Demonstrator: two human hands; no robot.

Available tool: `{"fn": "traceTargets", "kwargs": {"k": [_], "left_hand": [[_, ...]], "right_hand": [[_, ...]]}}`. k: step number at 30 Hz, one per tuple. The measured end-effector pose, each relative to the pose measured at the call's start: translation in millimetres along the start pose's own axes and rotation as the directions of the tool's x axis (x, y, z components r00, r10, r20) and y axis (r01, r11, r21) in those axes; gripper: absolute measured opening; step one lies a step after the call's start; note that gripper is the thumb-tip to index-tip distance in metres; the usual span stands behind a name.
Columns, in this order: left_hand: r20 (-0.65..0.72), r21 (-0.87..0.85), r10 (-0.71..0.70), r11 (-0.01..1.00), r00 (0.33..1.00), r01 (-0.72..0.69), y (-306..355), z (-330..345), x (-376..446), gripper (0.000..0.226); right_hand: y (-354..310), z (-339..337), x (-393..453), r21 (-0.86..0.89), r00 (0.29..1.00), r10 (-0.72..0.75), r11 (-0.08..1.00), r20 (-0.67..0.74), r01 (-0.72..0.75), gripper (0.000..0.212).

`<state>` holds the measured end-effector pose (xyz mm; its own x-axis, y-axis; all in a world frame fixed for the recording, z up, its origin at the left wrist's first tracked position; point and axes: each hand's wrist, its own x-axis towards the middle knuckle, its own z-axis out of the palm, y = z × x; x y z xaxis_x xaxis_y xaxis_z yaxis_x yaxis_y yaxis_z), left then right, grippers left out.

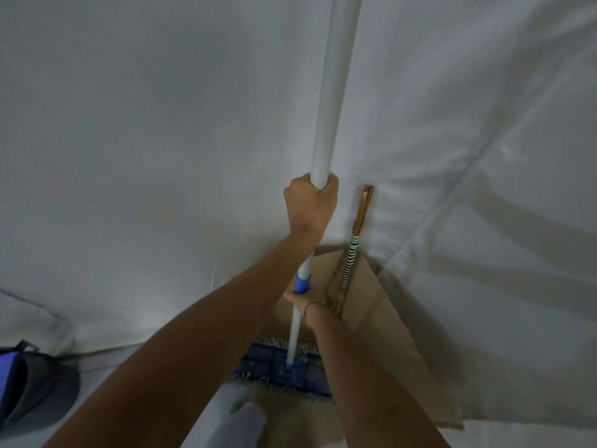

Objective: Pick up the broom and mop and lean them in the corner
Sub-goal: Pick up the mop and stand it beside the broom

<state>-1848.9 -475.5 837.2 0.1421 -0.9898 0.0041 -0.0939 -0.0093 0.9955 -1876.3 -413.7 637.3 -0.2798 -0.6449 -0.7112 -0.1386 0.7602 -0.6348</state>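
Observation:
The mop (329, 108) has a long white pole with a blue collar and a flat blue head (284, 367) resting on the floor. It stands nearly upright in front of me. My left hand (310, 202) is wrapped around the pole at mid-height. Lower down, my right hand (303, 300) grips the pole just below the blue collar; a thin bracelet sits on that wrist. The broom (350, 253), with a golden, green-striped handle, leans in the corner against the white cloth wall, just right of the mop. Its bristles (290, 415) spread on the floor below.
White cloth (161, 124) covers the walls on both sides of the corner. A brown cardboard sheet (387, 318) stands behind the broom. A dark grey and blue bag (29, 383) lies on the floor at the lower left.

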Motion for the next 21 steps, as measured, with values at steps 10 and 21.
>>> {"fn": "traceTargets", "kwargs": {"k": [10,21], "left_hand": [[-0.007,0.013,-0.078,0.997,0.997,0.078,-46.4,0.5,72.7,0.032],[0.195,0.061,-0.069,0.996,0.978,0.058,-115.6,1.7,130.2,0.042]], "right_hand": [[-17.5,15.8,83.8,-0.151,0.996,-0.043,0.987,0.075,0.053,0.038],[-11.6,35.5,171.9,-0.313,0.988,-0.044,0.946,0.147,0.089,0.02]]}}
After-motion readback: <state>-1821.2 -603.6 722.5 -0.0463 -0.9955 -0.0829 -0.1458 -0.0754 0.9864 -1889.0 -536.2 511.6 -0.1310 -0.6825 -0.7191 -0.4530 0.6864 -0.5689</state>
